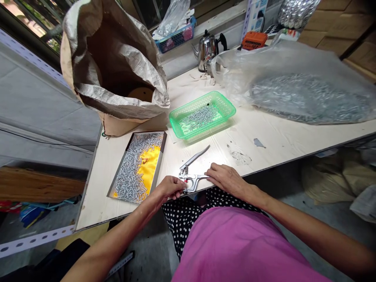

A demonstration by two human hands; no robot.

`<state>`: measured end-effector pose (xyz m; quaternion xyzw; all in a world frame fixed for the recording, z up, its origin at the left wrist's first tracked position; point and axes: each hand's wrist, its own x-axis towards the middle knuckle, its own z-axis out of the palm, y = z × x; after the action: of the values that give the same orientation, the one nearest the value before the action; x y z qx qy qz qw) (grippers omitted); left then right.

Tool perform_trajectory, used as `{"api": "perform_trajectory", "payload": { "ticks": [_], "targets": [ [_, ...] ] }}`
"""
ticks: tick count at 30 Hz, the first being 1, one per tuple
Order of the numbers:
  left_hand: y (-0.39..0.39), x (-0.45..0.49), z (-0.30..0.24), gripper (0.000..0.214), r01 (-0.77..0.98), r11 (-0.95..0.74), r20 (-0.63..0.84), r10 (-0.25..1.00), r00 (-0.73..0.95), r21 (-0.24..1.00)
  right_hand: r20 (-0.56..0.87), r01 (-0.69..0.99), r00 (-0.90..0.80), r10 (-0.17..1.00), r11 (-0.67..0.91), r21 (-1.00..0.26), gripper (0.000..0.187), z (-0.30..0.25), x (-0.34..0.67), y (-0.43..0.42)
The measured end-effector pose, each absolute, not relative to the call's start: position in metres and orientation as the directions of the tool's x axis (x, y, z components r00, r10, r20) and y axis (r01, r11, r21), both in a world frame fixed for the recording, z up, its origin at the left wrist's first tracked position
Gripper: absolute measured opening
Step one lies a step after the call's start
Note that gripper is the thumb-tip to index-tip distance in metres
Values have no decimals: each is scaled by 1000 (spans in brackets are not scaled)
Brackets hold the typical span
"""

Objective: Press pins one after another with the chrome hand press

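Pinching at the head of a small metal hand press [190, 176], the left hand [170, 188] is curling its fingers closed around the tool's jaw end at the near edge of the table [264, 133], though whether a tiny part is sitting between the fingertips is too small to tell. Resting flat and open, the right hand [226, 178] is pressing its fingertips on the lower handle, seemingly pinning the tool so it is not sliding while the left hand is working at the front. One long handle is sticking up and away toward the middle of the table, so the press is standing open.

Just left of the left hand, a shallow metal tray [160, 156] with a yellow lining is lying within easy reach, scattered with small silver pieces; it is sitting close, likely as the supply being drawn from. Farther back, a green plastic basket [202, 115] is holding a thinner layer of similar pieces, placed just beyond the tool. Behind the tray a large brown paper sack [114, 66] is standing open, and to the right a clear plastic bag [299, 90] full of silver parts is slumping across the tabletop. A steel kettle [207, 49] is waiting by the wall
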<state>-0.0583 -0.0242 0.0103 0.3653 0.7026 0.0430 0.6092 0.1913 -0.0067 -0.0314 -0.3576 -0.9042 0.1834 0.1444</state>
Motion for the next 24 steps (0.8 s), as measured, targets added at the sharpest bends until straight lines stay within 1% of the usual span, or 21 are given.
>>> {"api": "perform_trajectory", "payload": {
  "ticks": [1,2,4,5,6,7,9,11,13,17,21,24],
  "targets": [
    [-26,-58,10,32,448,737,-824,567,-2,506,131,580,-708,694,677,-454,16,-29,193,-5],
    [-28,-58,9,30,436,742,-821,571,-15,509,141,567,-711,689,680,-465,24,-26,195,-3],
    [-31,-57,7,28,420,744,-810,586,-34,520,166,560,-713,681,696,-449,56,-22,198,8],
    [-32,-57,7,27,414,744,-806,591,-43,524,171,567,-716,676,708,-421,71,-20,198,15],
    [-33,-57,7,27,408,747,-803,594,-51,526,162,577,-725,669,719,-388,83,-19,198,23],
    [-34,-57,6,28,403,750,-803,593,-59,525,138,581,-741,658,730,-360,91,-19,198,32],
    [-34,-56,7,30,399,758,-807,587,-70,517,76,564,-782,618,756,-332,99,-17,195,48],
    [-35,-56,7,29,399,763,-812,579,-73,508,34,538,-816,577,780,-320,99,-14,190,60],
    [-35,-54,9,26,402,766,-816,573,-75,501,22,525,-831,556,797,-299,93,-11,186,63],
    [-36,-50,13,25,388,780,-820,564,-97,490,37,535,-827,562,805,-257,77,-8,182,54],
    [-35,-49,13,31,374,791,-819,560,-122,485,63,531,-822,566,802,-276,71,-14,183,44],
    [-38,-52,13,43,437,754,-804,585,-108,490,58,528,-823,565,798,-289,67,-14,184,39]
  ]
}}
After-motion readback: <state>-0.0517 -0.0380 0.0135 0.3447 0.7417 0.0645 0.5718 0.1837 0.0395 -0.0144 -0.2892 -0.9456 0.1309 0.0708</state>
